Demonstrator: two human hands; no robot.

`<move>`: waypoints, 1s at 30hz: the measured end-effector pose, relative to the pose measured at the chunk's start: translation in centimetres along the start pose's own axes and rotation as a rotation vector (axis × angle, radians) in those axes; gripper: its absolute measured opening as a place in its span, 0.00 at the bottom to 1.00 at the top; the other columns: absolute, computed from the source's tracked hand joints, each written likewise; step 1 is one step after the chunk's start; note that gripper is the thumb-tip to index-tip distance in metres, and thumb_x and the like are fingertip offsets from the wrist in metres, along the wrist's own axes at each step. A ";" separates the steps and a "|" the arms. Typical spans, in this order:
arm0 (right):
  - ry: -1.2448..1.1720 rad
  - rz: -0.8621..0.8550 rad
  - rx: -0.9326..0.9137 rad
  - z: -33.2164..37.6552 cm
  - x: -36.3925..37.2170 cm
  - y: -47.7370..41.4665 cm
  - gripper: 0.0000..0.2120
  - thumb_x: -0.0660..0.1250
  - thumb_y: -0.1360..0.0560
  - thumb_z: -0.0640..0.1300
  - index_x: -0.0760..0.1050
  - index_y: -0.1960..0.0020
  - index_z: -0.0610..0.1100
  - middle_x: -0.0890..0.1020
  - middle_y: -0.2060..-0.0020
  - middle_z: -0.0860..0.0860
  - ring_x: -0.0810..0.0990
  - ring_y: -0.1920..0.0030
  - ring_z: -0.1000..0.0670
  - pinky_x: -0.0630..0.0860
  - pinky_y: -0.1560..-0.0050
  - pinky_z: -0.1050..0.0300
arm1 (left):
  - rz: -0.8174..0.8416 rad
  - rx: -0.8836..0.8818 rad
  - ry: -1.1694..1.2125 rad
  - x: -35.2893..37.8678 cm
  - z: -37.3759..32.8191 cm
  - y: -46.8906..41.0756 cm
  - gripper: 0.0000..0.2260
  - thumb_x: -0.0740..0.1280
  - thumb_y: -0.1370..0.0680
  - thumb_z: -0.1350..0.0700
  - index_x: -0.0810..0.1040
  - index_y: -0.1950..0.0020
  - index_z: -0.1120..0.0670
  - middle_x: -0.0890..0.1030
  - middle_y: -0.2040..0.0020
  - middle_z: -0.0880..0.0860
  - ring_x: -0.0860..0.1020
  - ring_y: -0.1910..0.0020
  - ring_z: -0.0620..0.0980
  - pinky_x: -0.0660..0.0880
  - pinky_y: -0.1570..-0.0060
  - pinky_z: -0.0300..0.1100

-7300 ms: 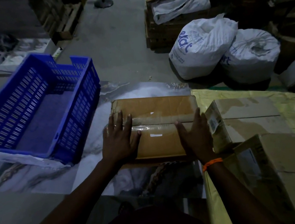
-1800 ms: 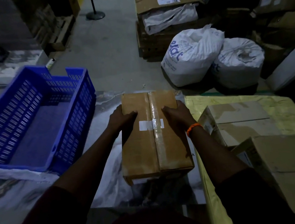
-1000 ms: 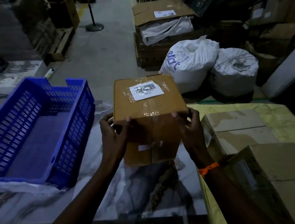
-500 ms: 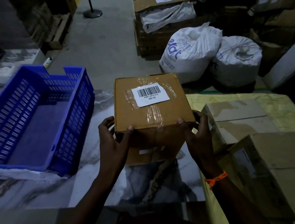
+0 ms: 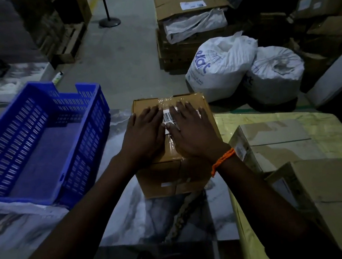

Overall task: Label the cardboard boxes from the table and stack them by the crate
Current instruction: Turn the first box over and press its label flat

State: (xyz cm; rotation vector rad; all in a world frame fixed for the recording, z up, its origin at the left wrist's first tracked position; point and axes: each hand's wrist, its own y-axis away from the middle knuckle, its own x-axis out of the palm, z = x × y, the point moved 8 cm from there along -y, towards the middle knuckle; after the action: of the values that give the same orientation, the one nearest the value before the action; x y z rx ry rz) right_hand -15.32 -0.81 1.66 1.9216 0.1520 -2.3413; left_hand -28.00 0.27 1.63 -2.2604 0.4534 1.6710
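A brown cardboard box (image 5: 171, 176) stands on the marbled sheet (image 5: 155, 217), just right of the blue crate (image 5: 45, 144). Its top carries a white barcode label (image 5: 167, 116) under clear tape, mostly covered by my hands. My left hand (image 5: 144, 132) lies flat on the left half of the box top, fingers straight. My right hand (image 5: 191, 129), with an orange wrist band, presses flat on the right half, fingers over the label. Two more cardboard boxes, a smaller box (image 5: 275, 144) and a larger box (image 5: 336, 206), sit on the yellow-covered table (image 5: 326, 119) to the right.
Two white sacks (image 5: 220, 67) lie on the floor behind the table. Stacked cartons with a plastic sheet (image 5: 191, 25) stand further back. A post base (image 5: 109, 21) and wooden pallets (image 5: 69, 42) are at the far left. Grey floor runs between them.
The box was turned from lying flat to standing with its labelled face up, held by its sides. Now both hands have moved onto the top and press flat over the label.
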 end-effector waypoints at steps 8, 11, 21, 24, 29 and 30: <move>0.018 0.038 0.017 -0.4 0.7 -0.2 0.30 0.47 0.15 0.59 0.50 0.16 0.48 0.51 0.16 0.47 0.48 0.17 0.45 0.43 0.19 0.40 | 0.090 0.005 -0.085 0.8 -0.1 -0.3 0.32 0.39 0.20 0.43 0.52 0.17 0.53 0.52 0.16 0.53 0.50 0.18 0.53 0.46 0.21 0.55; 0.015 0.024 0.029 -0.4 0.7 0.1 0.30 0.48 0.14 0.59 0.50 0.16 0.49 0.51 0.16 0.48 0.48 0.17 0.46 0.43 0.19 0.41 | 0.074 0.008 -0.086 1.2 0.0 -0.1 0.32 0.38 0.19 0.42 0.51 0.16 0.52 0.51 0.16 0.52 0.49 0.17 0.52 0.44 0.21 0.54; -0.008 -0.002 0.026 -2.5 -0.2 2.3 0.41 0.36 0.25 0.69 0.50 0.16 0.52 0.50 0.16 0.50 0.47 0.17 0.47 0.43 0.20 0.39 | 0.037 -0.027 -0.033 0.7 -0.8 2.8 0.38 0.34 0.23 0.36 0.50 0.16 0.51 0.48 0.16 0.53 0.45 0.17 0.53 0.42 0.21 0.59; 0.013 -0.023 0.026 -2.6 0.0 3.0 0.40 0.36 0.24 0.69 0.49 0.16 0.53 0.50 0.16 0.51 0.47 0.16 0.47 0.44 0.20 0.38 | -0.009 -0.028 -0.053 1.0 -0.9 3.4 0.36 0.36 0.21 0.37 0.51 0.16 0.51 0.48 0.16 0.54 0.46 0.17 0.53 0.41 0.22 0.58; -0.006 -0.072 0.032 -2.4 0.0 3.8 0.35 0.45 0.19 0.66 0.49 0.16 0.53 0.50 0.16 0.51 0.47 0.17 0.47 0.47 0.21 0.36 | -0.043 -0.020 -0.070 1.6 -0.9 3.9 0.33 0.41 0.18 0.37 0.51 0.16 0.51 0.49 0.16 0.54 0.46 0.17 0.53 0.43 0.22 0.57; -0.017 -0.081 0.037 -2.5 0.0 3.8 0.35 0.47 0.19 0.66 0.49 0.16 0.53 0.50 0.16 0.51 0.47 0.17 0.47 0.49 0.21 0.36 | -0.057 -0.021 -0.056 1.6 -0.9 3.9 0.32 0.42 0.18 0.37 0.52 0.16 0.51 0.49 0.16 0.53 0.46 0.17 0.53 0.43 0.22 0.56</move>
State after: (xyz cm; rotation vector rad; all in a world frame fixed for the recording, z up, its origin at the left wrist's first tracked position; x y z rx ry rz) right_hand -12.33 -4.24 1.15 1.9478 0.1900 -2.4278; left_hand -28.42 -3.75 0.19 -2.2139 0.3563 1.7131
